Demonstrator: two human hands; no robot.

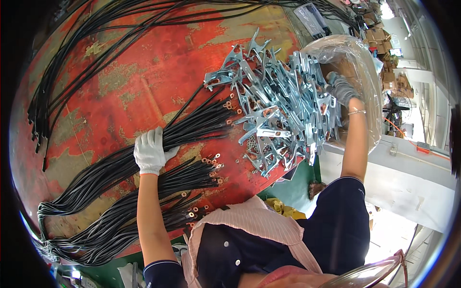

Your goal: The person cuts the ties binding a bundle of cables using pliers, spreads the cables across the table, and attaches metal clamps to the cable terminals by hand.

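My left hand (pixel 152 150), in a white knit glove, lies across a thick bundle of black cables (pixel 108 165), its fingers curled over the far side and its thumb out to the right. Copper ring lugs (pixel 232 104) cap the bundle's right-hand ends. A heap of silvery metal spring clamps (pixel 283 101) covers the table's right end. My right hand (pixel 344 89), in a grey glove, reaches to the heap's right side, at the mouth of a plastic-lined carton (pixel 357 57). Its fingertips are partly hidden, so I cannot tell whether it grips a clamp.
Two more lugged cable bundles (pixel 139 204) lie nearer me on the worn red table (pixel 149 91). Long loose black cables (pixel 72 81) run along the far and left sides. Small metal rings (pixel 251 143) lie by the clamps. A white ledge (pixel 408 185) stands at right.
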